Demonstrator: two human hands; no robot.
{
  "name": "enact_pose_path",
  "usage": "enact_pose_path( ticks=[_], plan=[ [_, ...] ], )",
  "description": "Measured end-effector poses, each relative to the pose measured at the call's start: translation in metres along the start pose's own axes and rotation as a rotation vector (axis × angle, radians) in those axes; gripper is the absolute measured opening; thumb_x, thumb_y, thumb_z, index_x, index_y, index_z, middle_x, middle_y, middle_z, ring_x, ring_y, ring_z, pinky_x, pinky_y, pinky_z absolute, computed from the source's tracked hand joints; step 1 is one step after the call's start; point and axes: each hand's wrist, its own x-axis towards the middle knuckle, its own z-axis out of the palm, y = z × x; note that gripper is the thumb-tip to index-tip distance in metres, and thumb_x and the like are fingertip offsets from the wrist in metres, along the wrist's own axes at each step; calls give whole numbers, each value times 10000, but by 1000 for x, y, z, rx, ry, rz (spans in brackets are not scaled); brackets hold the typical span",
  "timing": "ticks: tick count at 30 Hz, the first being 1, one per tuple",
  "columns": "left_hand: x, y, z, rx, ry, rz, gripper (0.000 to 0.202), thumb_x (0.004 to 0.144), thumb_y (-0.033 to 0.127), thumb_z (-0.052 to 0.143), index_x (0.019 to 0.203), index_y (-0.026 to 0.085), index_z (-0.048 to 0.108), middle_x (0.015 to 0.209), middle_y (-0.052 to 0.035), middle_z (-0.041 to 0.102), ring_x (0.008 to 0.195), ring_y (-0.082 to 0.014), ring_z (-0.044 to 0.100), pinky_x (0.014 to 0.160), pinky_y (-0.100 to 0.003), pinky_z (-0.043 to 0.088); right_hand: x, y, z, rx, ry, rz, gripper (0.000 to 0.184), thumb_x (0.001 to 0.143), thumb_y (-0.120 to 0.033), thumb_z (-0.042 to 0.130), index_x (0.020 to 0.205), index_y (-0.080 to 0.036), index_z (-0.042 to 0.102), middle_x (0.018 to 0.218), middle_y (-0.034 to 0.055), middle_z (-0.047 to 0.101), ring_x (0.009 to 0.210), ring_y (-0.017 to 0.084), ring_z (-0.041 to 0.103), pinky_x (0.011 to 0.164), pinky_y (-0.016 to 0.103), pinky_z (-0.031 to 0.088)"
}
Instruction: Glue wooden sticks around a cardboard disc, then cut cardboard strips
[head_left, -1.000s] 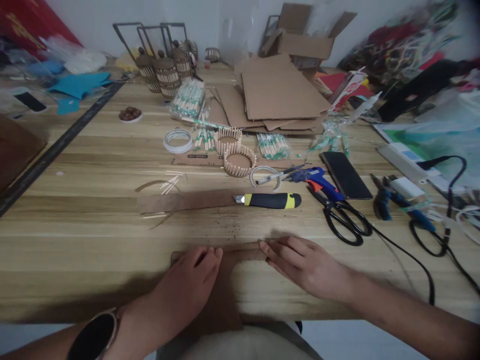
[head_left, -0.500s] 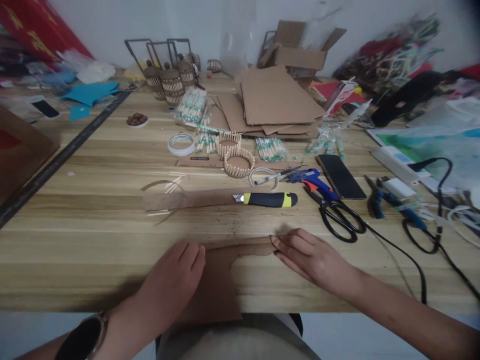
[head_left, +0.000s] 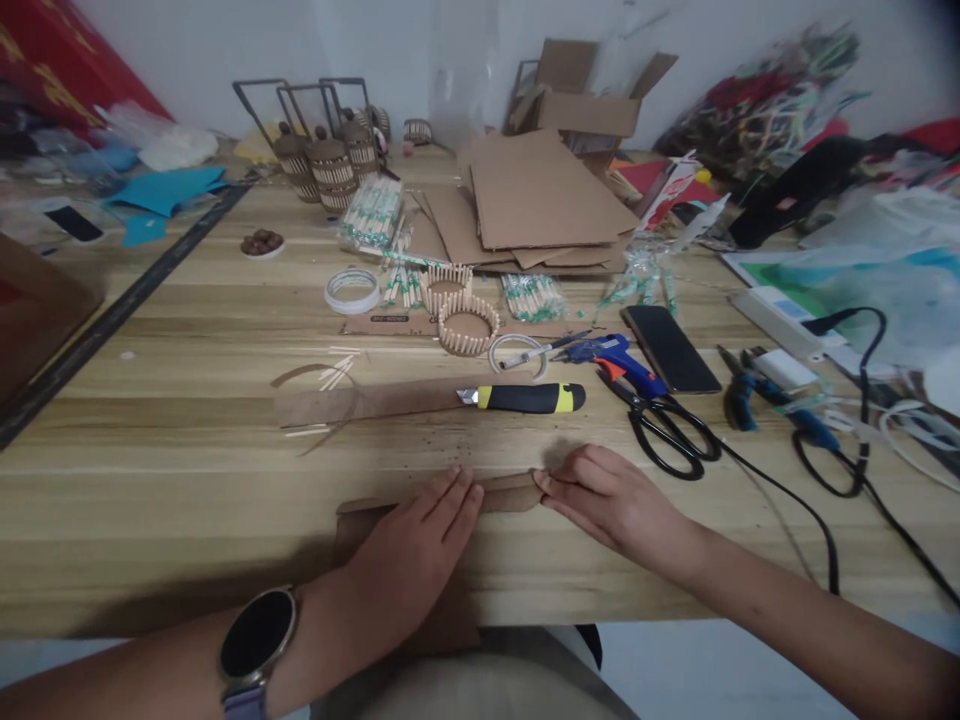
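Note:
A brown piece of cardboard [head_left: 510, 495] lies at the table's front edge, with a narrow strip along its far side and its lower part hanging toward my lap. Flat across it rests my left hand [head_left: 420, 535], fingers stretched out and pressing on the strip; much of the sheet is hidden beneath. My right hand [head_left: 611, 502] pinches the strip's right end between thumb and fingers. Just beyond both hands, a black and yellow utility knife [head_left: 531, 398] with its blade out lies on a long cardboard strip [head_left: 375, 401].
Black scissors [head_left: 671, 440], a blue glue gun [head_left: 611, 358] and a phone [head_left: 670, 348] lie to the right. Farther back are rings of small sticks [head_left: 469, 325], a tape roll [head_left: 352, 291], stacked cardboard sheets [head_left: 547, 195] and small lidded barrels [head_left: 332, 175]. A cable runs along the right.
My left hand has slid right along the strip, toward my right hand, and now lies flatter. My right hand keeps its pinch at the right end. The view has shifted slightly.

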Motion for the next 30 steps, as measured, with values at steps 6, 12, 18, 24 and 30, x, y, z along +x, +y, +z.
enact_pose_path(
  ticks=[6, 12, 18, 24, 30],
  plan=[
    [-3, 2, -1, -33, 58, 2, 532, 943, 89, 349, 1470, 19, 366, 1540, -207, 444, 1451, -303, 393, 1121, -436, 428, -6, 7, -1, 148, -17, 81, 247, 1023, -278, 510, 1126, -165, 704, 850, 68, 669, 800, 193, 613, 717, 318, 538],
    [-1, 5, -9, -160, 180, -87, 430, 1011, 247, 398, 1420, 124, 446, 1498, -175, 507, 1396, -292, 465, 1082, -456, 457, -12, 17, -2, 208, -66, 122, 269, 1003, -343, 550, 1158, -174, 692, 985, 104, 703, 924, 227, 656, 794, 377, 577],
    [20, -8, -26, -168, 75, -111, 308, 970, 156, 499, 1272, 136, 555, 1169, -98, 700, 991, -254, 647, 858, -394, 532, -5, 3, -3, 373, -89, 178, 250, 987, -331, 579, 1153, -177, 684, 968, 104, 705, 962, 221, 662, 800, 335, 588],
    [30, -19, -31, -129, -51, 17, 149, 926, 121, 569, 1060, 157, 624, 1018, -76, 680, 888, -243, 614, 777, -361, 495, 11, 0, -15, 336, -107, 180, 245, 1020, -310, 505, 1076, -176, 703, 946, 96, 712, 915, 210, 675, 770, 309, 567],
    [31, -22, -41, -305, -105, -19, 62, 955, 190, 608, 1009, 181, 636, 1018, -51, 657, 902, -230, 630, 769, -338, 487, 33, 42, -14, -104, -84, 279, 358, 989, -348, 549, 1217, -96, 660, 1146, 182, 687, 1041, 310, 622, 906, 445, 505]
  ],
)
